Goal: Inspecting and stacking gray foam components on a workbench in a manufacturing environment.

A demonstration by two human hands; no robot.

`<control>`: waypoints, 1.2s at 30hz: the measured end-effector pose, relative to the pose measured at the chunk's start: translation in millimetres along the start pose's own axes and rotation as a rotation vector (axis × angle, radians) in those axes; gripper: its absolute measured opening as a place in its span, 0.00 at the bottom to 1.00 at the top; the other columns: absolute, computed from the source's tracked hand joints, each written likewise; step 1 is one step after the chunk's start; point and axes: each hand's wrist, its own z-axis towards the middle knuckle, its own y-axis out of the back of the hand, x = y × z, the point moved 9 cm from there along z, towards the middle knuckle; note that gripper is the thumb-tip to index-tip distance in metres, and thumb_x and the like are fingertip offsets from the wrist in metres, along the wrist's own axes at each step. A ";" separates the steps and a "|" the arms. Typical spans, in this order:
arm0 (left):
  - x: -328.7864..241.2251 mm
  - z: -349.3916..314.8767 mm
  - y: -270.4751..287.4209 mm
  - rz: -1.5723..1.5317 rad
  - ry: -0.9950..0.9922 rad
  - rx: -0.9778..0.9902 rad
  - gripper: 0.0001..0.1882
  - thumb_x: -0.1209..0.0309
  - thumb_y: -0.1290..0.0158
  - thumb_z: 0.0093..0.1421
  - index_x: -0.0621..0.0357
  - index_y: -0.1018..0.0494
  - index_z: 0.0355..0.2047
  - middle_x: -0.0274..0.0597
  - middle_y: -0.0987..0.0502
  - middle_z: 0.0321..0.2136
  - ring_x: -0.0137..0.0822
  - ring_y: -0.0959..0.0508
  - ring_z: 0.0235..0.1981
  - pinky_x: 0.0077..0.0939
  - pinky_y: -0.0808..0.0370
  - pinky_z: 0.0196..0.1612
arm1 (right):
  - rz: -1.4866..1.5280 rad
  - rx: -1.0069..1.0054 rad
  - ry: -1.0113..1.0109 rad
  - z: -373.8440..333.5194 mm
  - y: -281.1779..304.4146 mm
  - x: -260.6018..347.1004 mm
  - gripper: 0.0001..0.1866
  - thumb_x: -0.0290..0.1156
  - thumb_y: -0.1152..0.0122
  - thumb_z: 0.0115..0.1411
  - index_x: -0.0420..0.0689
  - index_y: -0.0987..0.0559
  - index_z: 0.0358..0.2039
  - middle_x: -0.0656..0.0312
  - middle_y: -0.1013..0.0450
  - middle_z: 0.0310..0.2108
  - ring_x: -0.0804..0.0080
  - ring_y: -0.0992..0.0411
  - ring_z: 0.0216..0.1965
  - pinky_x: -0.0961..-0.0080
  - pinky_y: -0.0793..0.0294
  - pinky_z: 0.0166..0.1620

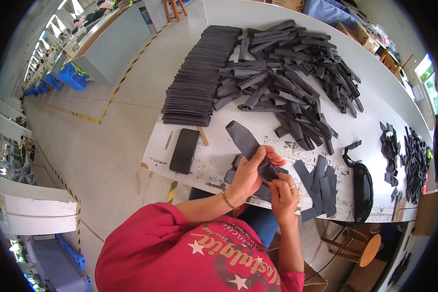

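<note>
Our left hand point(248, 174) and right hand point(284, 195) pinch a dark tube point(242, 138). Flat strips point(321, 187) lie nearby, heaped tubes point(297, 85) beyond.

Factory workshop, worktable point(365, 131), crates point(73, 76), floor tape point(88, 118)

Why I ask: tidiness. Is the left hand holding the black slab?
No: the left hand holds a dark tube, the slab lies on the table.

I can't see part of the dark fabric tube point(245, 141) over the table point(370, 129), hidden by the left hand point(249, 174). In front of the table, the picture's lower edge cuts off the red shirt point(168, 243). Far left of the table, I find the clutter point(93, 17) too small to identify.
</note>
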 end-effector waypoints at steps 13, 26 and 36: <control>10.1 -4.4 2.3 -0.097 0.022 -0.028 0.18 0.58 0.55 0.69 0.62 0.30 0.43 0.41 0.22 0.32 0.45 0.21 0.46 0.37 0.28 0.53 | 0.004 0.020 -0.029 2.2 -4.8 -6.0 0.10 0.17 0.33 0.49 0.38 0.26 0.29 0.54 0.28 0.34 0.57 0.28 0.29 0.67 0.28 0.30; -13.0 10.5 18.7 -0.060 0.035 -0.153 0.18 0.59 0.52 0.68 0.63 0.31 0.46 0.47 0.22 0.38 0.47 0.21 0.44 0.38 0.24 0.47 | 0.017 0.104 -0.064 7.5 -12.0 -4.6 0.08 0.19 0.34 0.50 0.39 0.26 0.28 0.54 0.29 0.32 0.55 0.28 0.30 0.65 0.28 0.31; -32.8 20.2 45.2 0.009 -0.043 -0.369 0.18 0.57 0.50 0.66 0.64 0.30 0.36 0.47 0.23 0.28 0.43 0.19 0.31 0.39 0.19 0.39 | -0.032 0.133 -0.008 -3.4 -17.7 1.6 0.09 0.18 0.33 0.49 0.39 0.26 0.28 0.54 0.29 0.31 0.55 0.28 0.29 0.64 0.28 0.31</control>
